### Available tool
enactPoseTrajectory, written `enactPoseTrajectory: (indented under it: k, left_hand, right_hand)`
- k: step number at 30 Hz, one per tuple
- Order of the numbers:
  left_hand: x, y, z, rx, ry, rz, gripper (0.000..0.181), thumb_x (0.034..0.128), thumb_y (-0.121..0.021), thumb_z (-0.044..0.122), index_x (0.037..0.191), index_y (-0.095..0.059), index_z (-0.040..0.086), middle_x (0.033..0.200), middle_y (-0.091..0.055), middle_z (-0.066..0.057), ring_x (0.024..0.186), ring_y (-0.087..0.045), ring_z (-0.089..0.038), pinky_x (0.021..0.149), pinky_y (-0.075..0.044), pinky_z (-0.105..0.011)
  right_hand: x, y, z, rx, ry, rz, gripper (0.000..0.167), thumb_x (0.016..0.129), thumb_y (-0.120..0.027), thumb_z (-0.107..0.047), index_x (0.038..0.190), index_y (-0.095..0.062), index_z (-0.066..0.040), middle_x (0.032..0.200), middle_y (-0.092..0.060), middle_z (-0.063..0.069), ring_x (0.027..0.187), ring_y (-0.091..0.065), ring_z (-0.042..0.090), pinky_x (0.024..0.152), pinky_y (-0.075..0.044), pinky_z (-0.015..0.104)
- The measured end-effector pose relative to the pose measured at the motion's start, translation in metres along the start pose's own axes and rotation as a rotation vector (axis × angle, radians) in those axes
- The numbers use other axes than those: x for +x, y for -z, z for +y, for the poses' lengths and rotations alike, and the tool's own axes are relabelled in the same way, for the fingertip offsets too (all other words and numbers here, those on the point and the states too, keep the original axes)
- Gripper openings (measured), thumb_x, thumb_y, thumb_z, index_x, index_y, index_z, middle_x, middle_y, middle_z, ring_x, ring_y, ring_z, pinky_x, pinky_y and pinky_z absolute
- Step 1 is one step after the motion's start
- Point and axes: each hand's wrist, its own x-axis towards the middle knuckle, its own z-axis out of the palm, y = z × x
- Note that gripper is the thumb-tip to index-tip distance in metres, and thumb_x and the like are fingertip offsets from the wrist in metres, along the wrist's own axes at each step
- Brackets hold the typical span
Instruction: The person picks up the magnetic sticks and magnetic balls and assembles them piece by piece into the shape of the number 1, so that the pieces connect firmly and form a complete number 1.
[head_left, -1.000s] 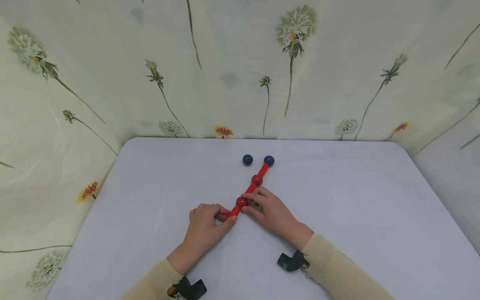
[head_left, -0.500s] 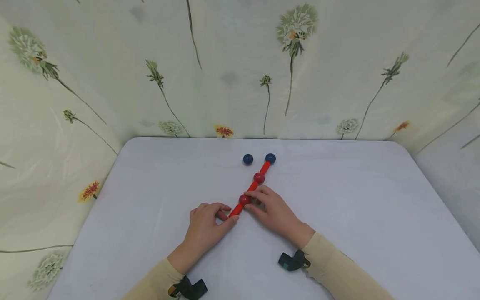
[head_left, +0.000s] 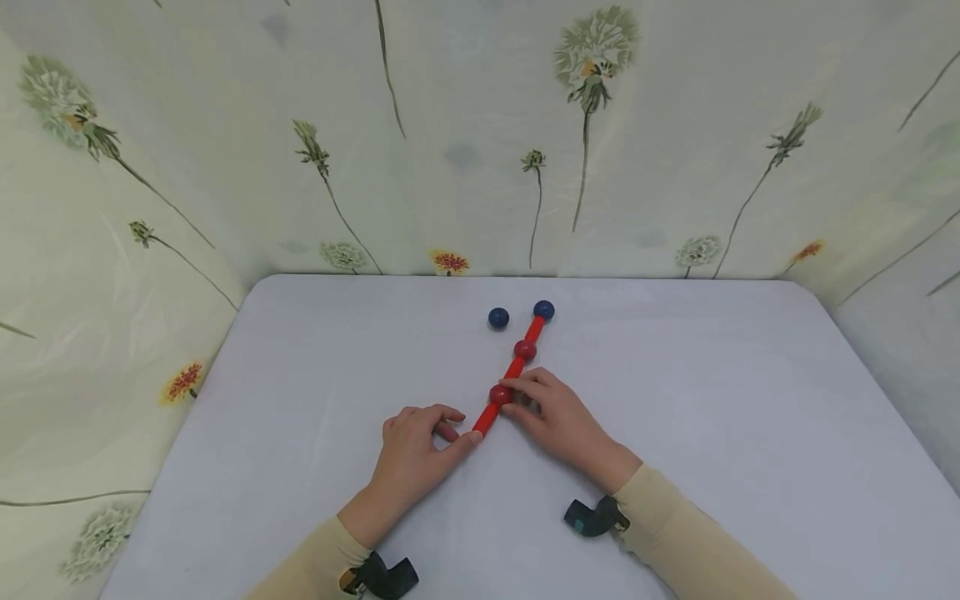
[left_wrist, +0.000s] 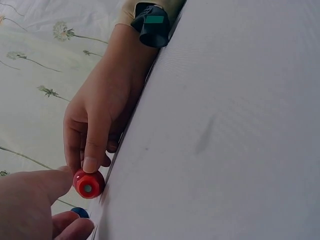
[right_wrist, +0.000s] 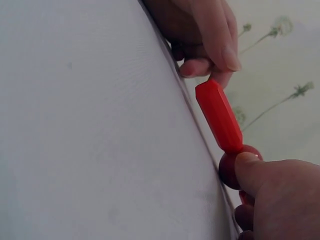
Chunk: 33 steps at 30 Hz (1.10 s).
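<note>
A chain of red rods and balls slants across the table in the head view, with a blue ball [head_left: 543, 311] at its far end and a red ball [head_left: 525, 350] midway. My right hand [head_left: 566, 425] pinches the nearer red ball [head_left: 500, 395] between thumb and fingers. From that ball a red faceted rod [right_wrist: 220, 117] points toward my left hand [head_left: 420, 454]. The left thumb lies beside the rod's near end, while the index finger stands apart from it. In the left wrist view the rod's end [left_wrist: 88, 188] shows a small grey disc.
A loose blue ball [head_left: 498, 318] lies left of the chain's far end. The white table [head_left: 712, 375] backs onto a curtain [head_left: 465, 125] printed with dandelions. Both wrists carry a dark camera mount [head_left: 596, 517].
The right hand and the chain have shifted right and slightly away. The near rod has slid out from between the left thumb and fingers; the left hand has hardly moved.
</note>
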Motion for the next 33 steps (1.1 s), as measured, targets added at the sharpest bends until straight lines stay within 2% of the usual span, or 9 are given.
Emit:
enactPoseTrajectory:
  k: [10,14,18,21,24,29,33]
  left_hand:
    - [0.001,0.000,0.007,0.002,0.017,-0.019,0.033,0.0854,-0.074,0.047,0.105,-0.073,0.021,0.074,-0.060,0.020,0.091,-0.055,-0.013,0.090,-0.033,-0.049]
    - [0.003,0.000,0.002,-0.016,0.042,-0.042,0.033,0.0868,-0.071,0.050,0.106,-0.072,0.023,0.076,-0.061,0.022,0.091,-0.057,-0.011,0.090,-0.034,-0.048]
    - [0.013,0.005,-0.006,-0.081,0.069,-0.074,0.028,0.0895,-0.069,0.048,0.107,-0.071,0.025,0.084,-0.063,0.022,0.088,-0.059,-0.006,0.086,-0.043,-0.039]
    - [0.032,0.012,-0.012,-0.116,0.073,-0.088,0.020,0.0918,-0.068,0.042,0.105,-0.070,0.027,0.090,-0.063,0.018,0.086,-0.058,-0.005,0.077,-0.049,-0.033]
    - [0.060,0.017,-0.014,-0.116,0.077,-0.101,0.017,0.0924,-0.068,0.039,0.103,-0.069,0.027,0.092,-0.062,0.015,0.087,-0.057,-0.007,0.077,-0.049,-0.032]
    - [0.112,0.021,-0.014,-0.085,0.043,-0.177,0.029,0.0928,-0.068,0.036,0.116,-0.068,0.019,0.099,-0.064,0.009,0.096,-0.058,-0.011,0.084,-0.049,-0.034]
    - [0.144,0.019,-0.010,-0.065,0.040,-0.244,0.038,0.0930,-0.068,0.036,0.126,-0.063,0.017,0.109,-0.064,0.003,0.099,-0.058,-0.014,0.086,-0.049,-0.034]
  right_hand:
    - [-0.002,0.010,0.012,-0.010,-0.025,0.016,0.041,0.090,-0.075,-0.024,0.129,-0.066,-0.017,0.109,-0.056,-0.009,0.095,-0.053,0.004,0.080,-0.051,0.026]
    - [-0.002,0.010,0.014,0.007,-0.023,0.012,0.041,0.090,-0.075,-0.023,0.130,-0.066,-0.017,0.109,-0.056,-0.009,0.096,-0.053,0.005,0.081,-0.051,0.027]
    - [-0.001,0.010,0.014,0.029,-0.027,-0.003,0.041,0.091,-0.074,-0.024,0.130,-0.065,-0.017,0.110,-0.056,-0.009,0.097,-0.052,0.006,0.081,-0.051,0.027]
    - [0.000,0.009,0.013,0.038,-0.035,-0.005,0.041,0.092,-0.073,-0.025,0.131,-0.065,-0.016,0.110,-0.056,-0.009,0.097,-0.053,0.007,0.082,-0.051,0.028]
    - [0.001,0.009,0.012,0.046,-0.039,-0.003,0.041,0.092,-0.073,-0.025,0.131,-0.064,-0.015,0.111,-0.057,-0.008,0.098,-0.053,0.008,0.082,-0.051,0.028]
    - [0.001,0.009,0.012,0.046,-0.049,0.000,0.042,0.092,-0.073,-0.025,0.132,-0.064,-0.015,0.111,-0.057,-0.007,0.097,-0.053,0.009,0.079,-0.050,0.028]
    - [0.002,0.009,0.013,0.045,-0.065,-0.004,0.042,0.091,-0.073,-0.026,0.132,-0.064,-0.018,0.111,-0.057,-0.008,0.096,-0.053,0.007,0.078,-0.050,0.026]
